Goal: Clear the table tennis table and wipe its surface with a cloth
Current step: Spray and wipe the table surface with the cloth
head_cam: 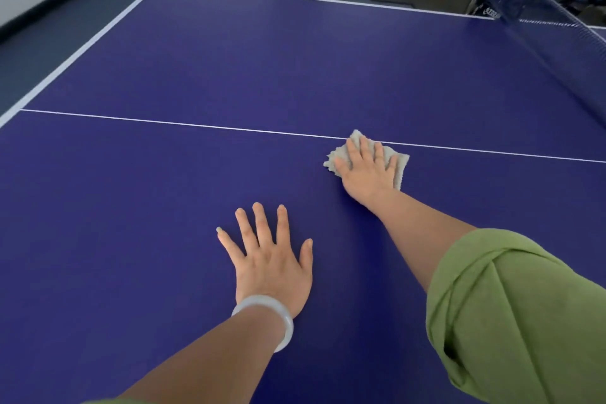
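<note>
Flooring [49,43] in dark grey runs past the left end of the thin white line [164,122] that crosses the table tennis table [131,207], whose purple-blue top is edged in a broader white band. On the near side of that line, well short of it, the person's left hand [272,269] lies palm down on the bare surface. Its fingers [260,223] are straight and fanned wide, holding nothing. A pale, milky bangle [283,318] circles the wrist behind it.

Further right lies the cloth [401,164], a small grey-beige rag with ragged edges. It is flat on the tabletop, its far corner lapping over the line and the rest on the near side. The right hand [367,170] presses down on top of it, fingers stretched flat and only slightly parted, fingertips reaching almost to the line. They cover the rag rather than curl round it. A rolled green sleeve [511,311] bunches at that arm's elbow, well to the near side of the line. Towards the line's right end the dark net [557,39] stands, stretching away on the far side.
</note>
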Available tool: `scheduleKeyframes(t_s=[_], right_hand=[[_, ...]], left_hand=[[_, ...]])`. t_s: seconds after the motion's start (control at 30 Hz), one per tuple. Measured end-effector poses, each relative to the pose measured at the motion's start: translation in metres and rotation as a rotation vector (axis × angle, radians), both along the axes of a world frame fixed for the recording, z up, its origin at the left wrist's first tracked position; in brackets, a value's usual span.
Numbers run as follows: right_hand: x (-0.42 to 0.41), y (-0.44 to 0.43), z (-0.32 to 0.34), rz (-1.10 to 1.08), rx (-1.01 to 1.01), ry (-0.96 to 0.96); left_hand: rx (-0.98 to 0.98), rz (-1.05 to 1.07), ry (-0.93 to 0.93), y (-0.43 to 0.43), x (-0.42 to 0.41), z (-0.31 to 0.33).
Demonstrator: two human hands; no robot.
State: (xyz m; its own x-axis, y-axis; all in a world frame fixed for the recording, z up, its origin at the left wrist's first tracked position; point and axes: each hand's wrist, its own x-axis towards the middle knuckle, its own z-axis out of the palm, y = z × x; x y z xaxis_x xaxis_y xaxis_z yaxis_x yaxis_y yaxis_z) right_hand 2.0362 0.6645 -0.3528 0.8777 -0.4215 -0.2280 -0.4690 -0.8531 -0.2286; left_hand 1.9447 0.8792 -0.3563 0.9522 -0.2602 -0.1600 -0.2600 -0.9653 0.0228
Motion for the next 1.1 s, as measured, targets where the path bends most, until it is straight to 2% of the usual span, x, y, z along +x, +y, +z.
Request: scheduleKeyframes(t_s=[0.1,0.2,0.27,0.4,0.47,0.57,0.63,0.73,0.83,0.93,1.0,1.03,1.1], right_hand=[[-0.047,0.015,0.0,0.255,-0.054,-0.017],[-0.083,-0.013,0.0,0.44,-0.097,0.006],[-0.077,-0.049,0.001,0.311,-0.095,0.024],[-0.035,-0.079,-0.003,-0.13,-0.104,0.05],[-0.018,-0.052,-0.005,-0.164,-0.073,0.026],[-0.024,0.008,-0.003,0.071,-0.07,-0.017],[-0.056,0.035,-0.002,0.275,-0.094,-0.048],[-0.113,0.02,-0.004,0.414,-0.111,-0.056],[-0.132,-0.043,-0.005,0.211,-0.126,-0.036],[-0.113,-0.095,-0.005,-0.143,-0.16,-0.007],[-0.088,-0.096,-0.006,-0.351,-0.105,-0.003],[-0.076,-0.084,-0.007,-0.362,-0.084,-0.005],[-0.057,-0.043,-0.007,-0.224,-0.081,-0.028]], left_hand=[[0.001,-0.002,0.009,0.002,-0.001,0.002],[-0.017,0.002,0.001,0.002,-0.001,0.001],[-0.021,0.001,0.008,0.001,-0.001,0.0],[-0.013,-0.002,-0.008,0.001,0.0,-0.002],[-0.017,-0.004,0.001,0.0,0.0,-0.002],[-0.02,0.004,-0.011,0.0,-0.001,-0.001],[-0.015,0.005,-0.023,0.001,-0.001,0.0],[-0.026,0.004,-0.029,0.0,-0.001,-0.001],[-0.033,0.007,-0.035,0.0,-0.002,-0.003],[-0.029,0.01,-0.048,0.0,-0.001,-0.004],[-0.027,0.011,-0.047,0.0,0.0,-0.005],[-0.023,0.009,-0.047,0.0,0.0,-0.006],[-0.018,0.006,-0.045,0.0,0.001,-0.008]])
